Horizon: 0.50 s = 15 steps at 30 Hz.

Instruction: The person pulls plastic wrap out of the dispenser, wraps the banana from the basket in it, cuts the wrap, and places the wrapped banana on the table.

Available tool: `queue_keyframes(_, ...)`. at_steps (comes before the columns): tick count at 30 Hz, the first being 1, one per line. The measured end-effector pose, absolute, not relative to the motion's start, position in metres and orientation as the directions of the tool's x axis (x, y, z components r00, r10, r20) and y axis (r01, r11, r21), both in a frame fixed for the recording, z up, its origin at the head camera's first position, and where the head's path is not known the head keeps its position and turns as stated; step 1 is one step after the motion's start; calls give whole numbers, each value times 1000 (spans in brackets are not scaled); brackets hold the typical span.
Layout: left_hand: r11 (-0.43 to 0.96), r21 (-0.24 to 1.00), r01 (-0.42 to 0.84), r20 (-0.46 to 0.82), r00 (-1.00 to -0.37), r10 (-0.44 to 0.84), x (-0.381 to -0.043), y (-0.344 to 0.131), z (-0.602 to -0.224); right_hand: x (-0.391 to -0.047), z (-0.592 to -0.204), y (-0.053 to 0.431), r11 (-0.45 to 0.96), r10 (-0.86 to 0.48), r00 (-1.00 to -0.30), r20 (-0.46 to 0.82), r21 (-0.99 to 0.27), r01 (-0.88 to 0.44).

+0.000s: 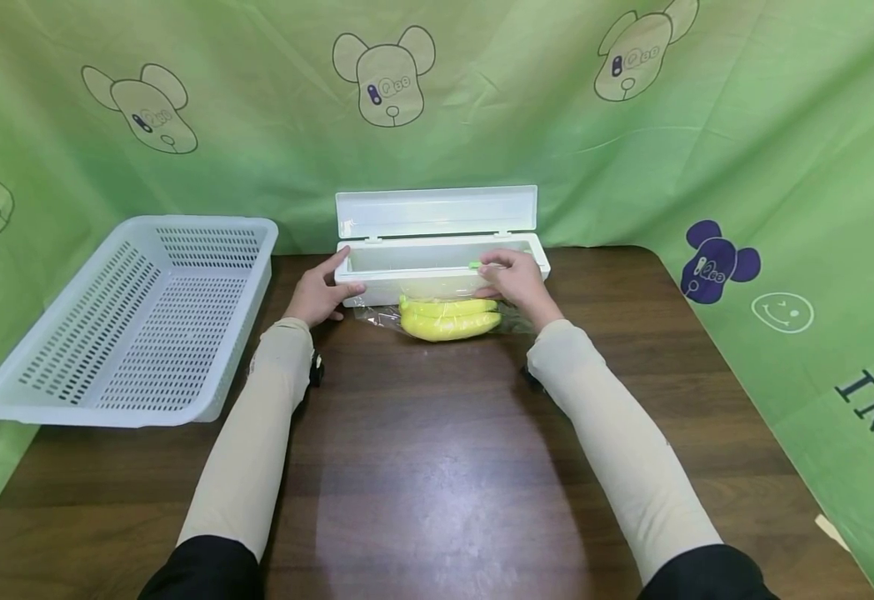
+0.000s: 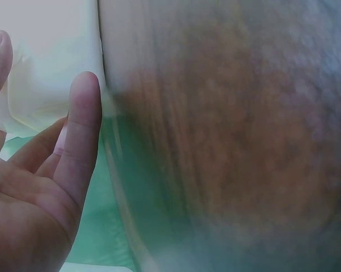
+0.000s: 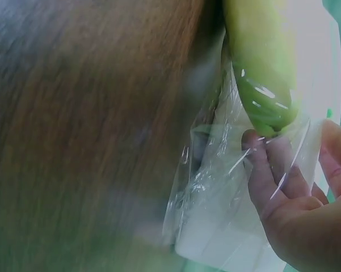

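A long white cling film dispenser (image 1: 414, 283) stands at the back of the table, its lid (image 1: 437, 212) raised. My left hand (image 1: 318, 290) holds the dispenser's left end, thumb on the front and index finger at the top edge. With thumb and index finger my right hand (image 1: 515, 283) pinches a small green slider (image 1: 475, 265) on the front rim. Clear film (image 3: 215, 181) hangs from the front, and the right hand's lower fingers show through it. Yellow bananas (image 1: 447, 321) lie against the dispenser's front, film about them. In the left wrist view only the dispenser's end (image 2: 51, 62) shows.
A pale blue perforated basket (image 1: 215, 392) stands on the left of the brown wooden table (image 1: 437, 500). Behind and at the sides hangs a green printed cloth (image 1: 466, 150), close to the raised lid.
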State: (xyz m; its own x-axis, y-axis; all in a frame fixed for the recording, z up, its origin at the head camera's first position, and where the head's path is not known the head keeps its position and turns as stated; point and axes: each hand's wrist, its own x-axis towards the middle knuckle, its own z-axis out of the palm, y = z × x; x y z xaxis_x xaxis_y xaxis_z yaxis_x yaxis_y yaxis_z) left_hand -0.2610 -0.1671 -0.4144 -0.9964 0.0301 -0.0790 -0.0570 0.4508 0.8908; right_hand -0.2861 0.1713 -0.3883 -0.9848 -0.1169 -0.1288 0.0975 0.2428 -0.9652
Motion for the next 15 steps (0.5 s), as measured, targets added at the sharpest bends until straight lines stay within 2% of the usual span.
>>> queue_keyframes(15, 453, 889, -61, -84, -996, 31, -261, -167, -414, -289, -392, 183, 227, -94, -988, -125, -969, 101)
